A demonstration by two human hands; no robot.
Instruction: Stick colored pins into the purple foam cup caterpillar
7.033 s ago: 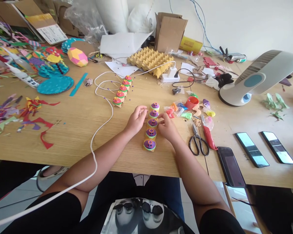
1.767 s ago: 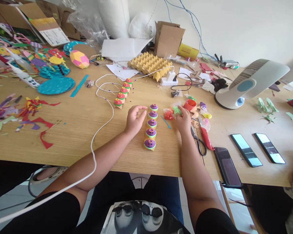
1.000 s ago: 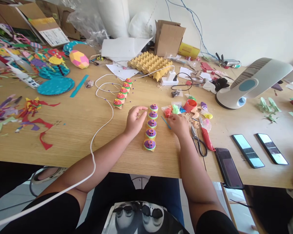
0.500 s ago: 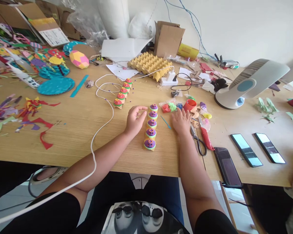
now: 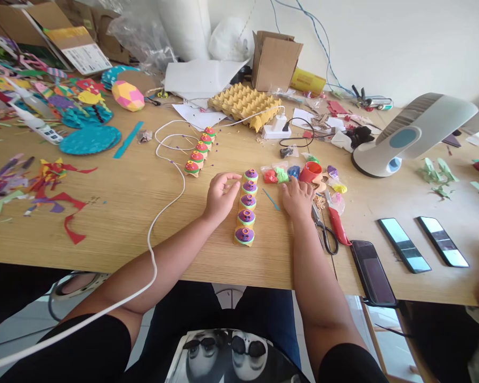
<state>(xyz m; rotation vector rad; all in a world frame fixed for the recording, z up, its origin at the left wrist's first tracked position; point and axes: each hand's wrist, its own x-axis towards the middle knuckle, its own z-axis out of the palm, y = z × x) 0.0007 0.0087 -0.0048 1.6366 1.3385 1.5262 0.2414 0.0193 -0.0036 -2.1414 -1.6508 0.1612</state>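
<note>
A strip of egg-carton cups topped with purple and green discs (image 5: 247,206) lies in front of me on the wooden table (image 5: 127,213). My left hand (image 5: 220,196) rests beside its left edge, fingers curled, tips near the upper cups, holding nothing I can see. My right hand (image 5: 297,197) lies to the strip's right with fingers spread toward small bags of coloured bits (image 5: 277,174) and a red cup (image 5: 310,171). A thin blue stick (image 5: 271,199) lies between the strip and my right hand.
A second decorated strip (image 5: 200,151) lies farther back left, beside a white cable (image 5: 165,186). Scissors (image 5: 323,230) and a red knife (image 5: 338,223) lie right of my hand. Three phones (image 5: 403,244), a fan (image 5: 411,135), an egg tray (image 5: 243,101), boxes and paper scraps crowd the table.
My right hand moved from the strip to the bags, back near the blue stick, then forward again with fingers spread. The left hand stayed beside the strip.
</note>
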